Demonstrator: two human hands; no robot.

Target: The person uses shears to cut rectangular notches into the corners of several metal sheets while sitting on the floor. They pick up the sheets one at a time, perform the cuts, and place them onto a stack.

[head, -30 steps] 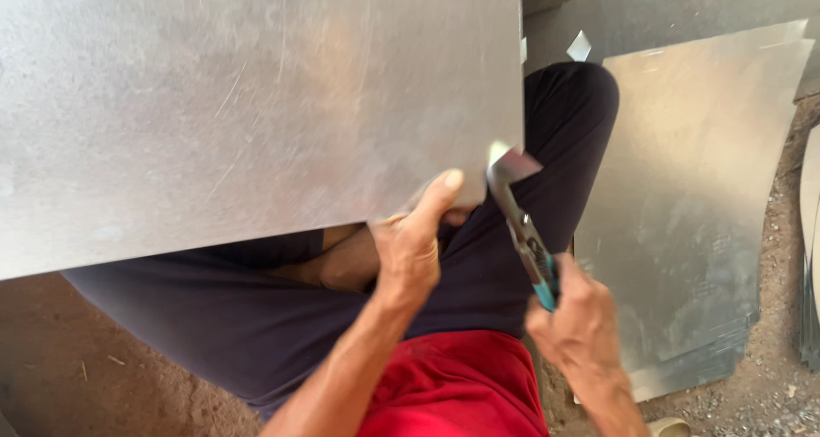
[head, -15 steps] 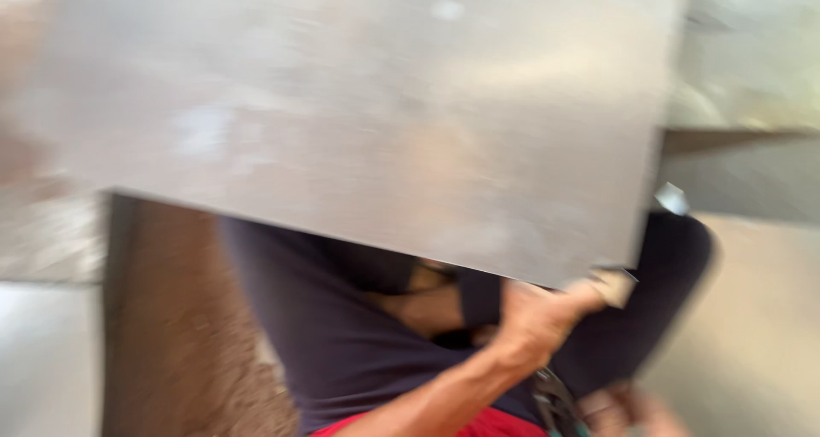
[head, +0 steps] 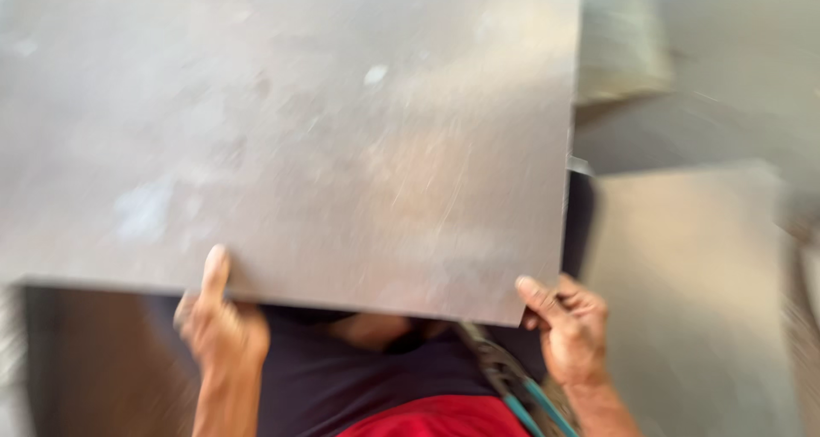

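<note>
**Sheet held up in both hands**

Sheet (head: 290, 138), a large flat grey metal panel, fills most of the view, scuffed and blurred by motion. It is held up in front of the person, over the lap, its lower edge running slightly down from left to right. To the right lies a second sheet (head: 683, 300), pale and flat on the ground, apart from the held one. Below the panel show dark trousers (head: 342, 377) and a strip of red cloth (head: 436, 420) at the bottom edge.

Left hand (head: 220, 322) takes the lower edge near its left part: thumb lying up on the face, fingers closed behind, so its grip is clamped on the sheet. Right hand (head: 568, 330) pinches the lower right corner, thumb on the face and fingers curled under, its grip also closed on the sheet. Pliers (head: 508, 386), dark metal with teal handles, slant just left of the right wrist; what bears them cannot be told.
</note>
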